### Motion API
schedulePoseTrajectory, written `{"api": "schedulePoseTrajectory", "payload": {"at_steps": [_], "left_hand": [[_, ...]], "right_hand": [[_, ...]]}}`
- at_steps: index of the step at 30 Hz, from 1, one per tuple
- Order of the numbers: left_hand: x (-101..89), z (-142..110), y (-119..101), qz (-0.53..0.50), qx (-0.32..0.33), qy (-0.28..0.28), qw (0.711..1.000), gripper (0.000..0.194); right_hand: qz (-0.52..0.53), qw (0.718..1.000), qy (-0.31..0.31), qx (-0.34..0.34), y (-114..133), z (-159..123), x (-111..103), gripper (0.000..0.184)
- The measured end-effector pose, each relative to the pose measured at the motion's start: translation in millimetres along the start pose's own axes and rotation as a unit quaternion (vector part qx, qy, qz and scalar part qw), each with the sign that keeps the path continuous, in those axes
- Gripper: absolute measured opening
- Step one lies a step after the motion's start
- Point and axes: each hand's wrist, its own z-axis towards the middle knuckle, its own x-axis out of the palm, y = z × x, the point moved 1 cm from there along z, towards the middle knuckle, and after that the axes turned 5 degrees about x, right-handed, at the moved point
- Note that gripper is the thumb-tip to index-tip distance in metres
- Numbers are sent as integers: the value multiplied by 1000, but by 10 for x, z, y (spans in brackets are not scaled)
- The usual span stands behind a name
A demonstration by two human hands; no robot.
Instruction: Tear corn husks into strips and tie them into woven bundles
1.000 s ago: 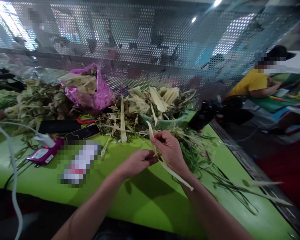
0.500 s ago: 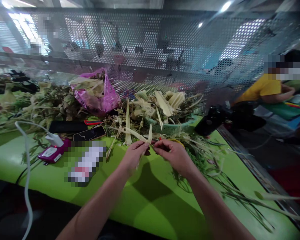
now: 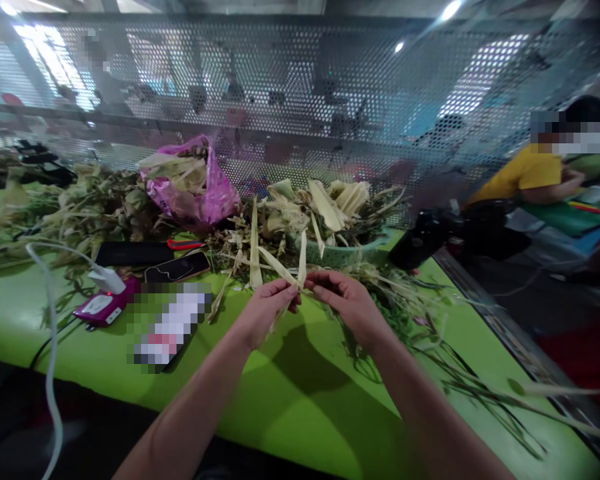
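Above the green table, my left hand [image 3: 265, 310] pinches pale dried corn husk strips between thumb and fingers. One husk strip [image 3: 279, 265] slants up to the left, and another strip [image 3: 303, 257] stands nearly upright, the two meeting in a V at the fingertips. My right hand [image 3: 347, 303], its fingers bent, grips the edge of the same strips where they cross. Its thumb and index finger come close together there, and the exact contact is partly hidden. Just behind lies a further long husk strip [image 3: 255, 250].
At the back stand a green basket [image 3: 347, 255] heaped with husks and a pink plastic bag [image 3: 220, 193]. Phones [image 3: 177, 267], a purple power strip [image 3: 103, 310] and a white cable [image 3: 53, 360] lie left. A black camera [image 3: 420, 237] and long stalks [image 3: 495, 380] lie right; a person in yellow [image 3: 535, 170] sits beyond.
The upright strip has risen a little, and the slanting strip now tilts more steeply. My right hand's fingers have shifted slightly up and left at the crossing. My left hand keeps its pinch.
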Motion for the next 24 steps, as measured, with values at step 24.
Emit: {"api": "schedulePoseTrajectory", "payload": {"at_steps": [24], "left_hand": [[45,-28,57,76,-17,50,996,28]], "right_hand": [[-45,991,-112,-65,-2,-57,100,13]]}}
